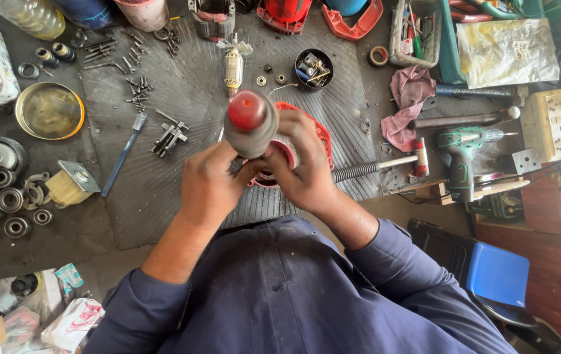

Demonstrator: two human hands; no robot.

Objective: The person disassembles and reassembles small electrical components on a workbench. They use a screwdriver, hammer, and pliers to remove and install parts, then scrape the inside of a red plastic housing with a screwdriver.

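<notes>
the left hand and the right hand meet above the near edge of the surface, each grip closed from its own side on a grey cylindrical part with a red cap, which stands upright between the fingers over a red housing that the right hand partly hides. the work appears to be mid-way: whether the part is seated in the housing cannot be told. farther off lie an armature, loose screws, bearings, a brass dish and a green drill, still apart.
</notes>
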